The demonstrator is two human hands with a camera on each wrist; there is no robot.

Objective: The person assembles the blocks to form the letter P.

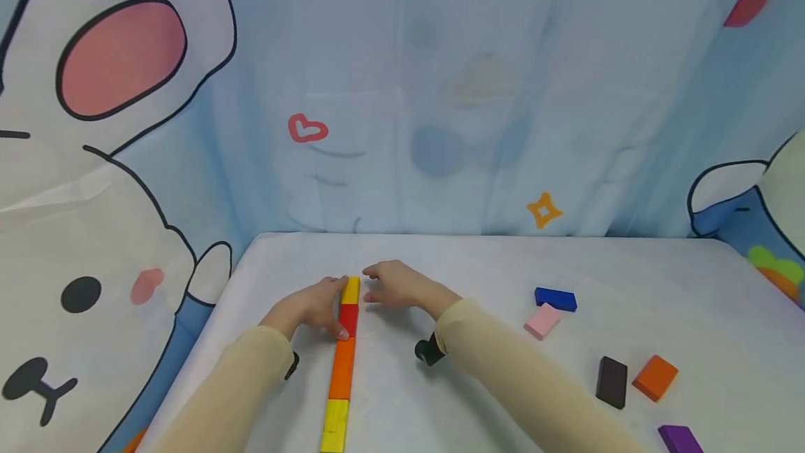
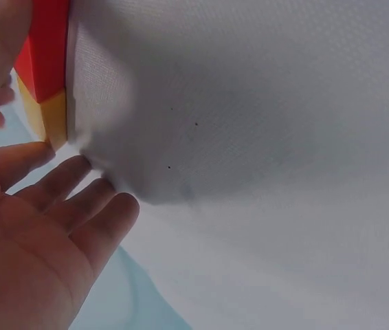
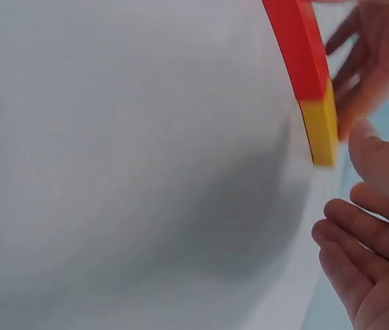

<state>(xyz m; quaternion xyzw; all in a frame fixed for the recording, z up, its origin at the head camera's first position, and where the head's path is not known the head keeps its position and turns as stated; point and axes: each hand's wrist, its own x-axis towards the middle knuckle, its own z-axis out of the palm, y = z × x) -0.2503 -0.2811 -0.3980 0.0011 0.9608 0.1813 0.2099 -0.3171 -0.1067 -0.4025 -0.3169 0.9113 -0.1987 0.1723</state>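
- Your left hand [image 1: 317, 305] is unclosed: thumb on the red rectangular block [image 1: 349, 317], a fingertip touching the far yellow rectangular block [image 1: 351, 291], probably steadying the row.
- Your right hand [image 1: 402, 285] holds nothing, fingers loose beside that end, perhaps guarding its line.
- An orange rectangular block [image 1: 342, 369] extends the row toward you.
- A blue rectangular block [image 1: 556, 299] lies well right on the white worktop [image 1: 478, 271], likely out of your way.
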